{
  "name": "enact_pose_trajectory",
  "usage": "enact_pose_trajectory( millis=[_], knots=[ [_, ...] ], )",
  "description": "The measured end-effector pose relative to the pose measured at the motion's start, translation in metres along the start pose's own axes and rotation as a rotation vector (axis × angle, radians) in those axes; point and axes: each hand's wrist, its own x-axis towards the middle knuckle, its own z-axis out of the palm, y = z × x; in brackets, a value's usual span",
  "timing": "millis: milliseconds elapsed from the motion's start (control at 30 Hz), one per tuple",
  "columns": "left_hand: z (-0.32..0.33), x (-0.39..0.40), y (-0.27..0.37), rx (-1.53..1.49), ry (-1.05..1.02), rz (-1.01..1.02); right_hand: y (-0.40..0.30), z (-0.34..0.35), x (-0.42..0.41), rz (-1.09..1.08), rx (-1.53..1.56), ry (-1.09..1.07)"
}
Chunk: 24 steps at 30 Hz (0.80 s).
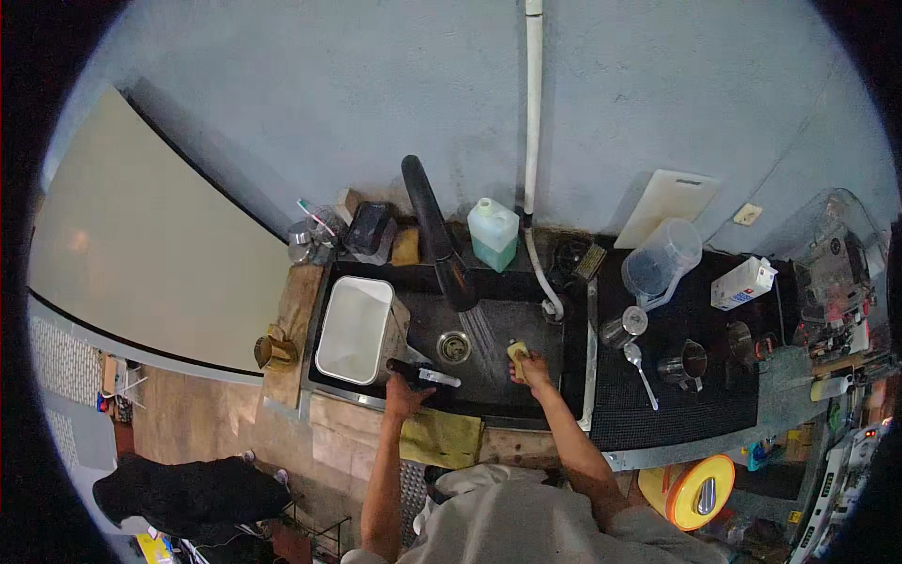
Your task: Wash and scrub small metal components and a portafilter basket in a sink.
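Note:
My left hand (405, 398) grips a black utensil with a whitish end (438, 378) over the front of a dark sink (430, 317); its exact kind cannot be made out. In my right hand (533, 371) is a yellow sponge (519, 358), held over the sink's right half. Between the two hands, water streams down from a black faucet (458, 282), to the right of the round metal drain (454, 347). A white rectangular tub (356, 330) stands in the sink's left part, just beyond my left hand. A yellow-green cloth (442, 438) drapes over the front edge.
Behind the sink stands a jug of green liquid (493, 236). On the black mat at right are a clear plastic pitcher (659, 261), a carton (743, 283), a spoon (643, 377) and a metal jug (683, 365). A brass-coloured cup (275, 351) rests on the left wooden ledge.

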Motion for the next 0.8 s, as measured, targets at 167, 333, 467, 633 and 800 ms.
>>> enact_pose_trajectory(
  millis=[167,333,467,633,800],
  knots=[
    [0.016,0.018,0.036,0.489,-0.437,-0.031,-0.014,-0.018,-0.01,-0.066,0.06,0.096],
    [0.034,0.018,0.116,0.049,-0.281,0.01,-0.051,-0.02,-0.041,-0.192,0.079,0.186],
    [0.066,0.036,0.106,0.181,-0.447,-0.082,-0.066,-0.021,-0.062,-0.311,0.096,0.197],
    [0.075,0.031,0.127,-0.087,-0.242,0.085,-0.067,-0.028,-0.065,-0.352,0.114,0.262],
    [0.089,0.03,0.104,0.07,-0.21,0.064,-0.057,-0.026,-0.058,-0.372,0.118,0.238]
  ],
)
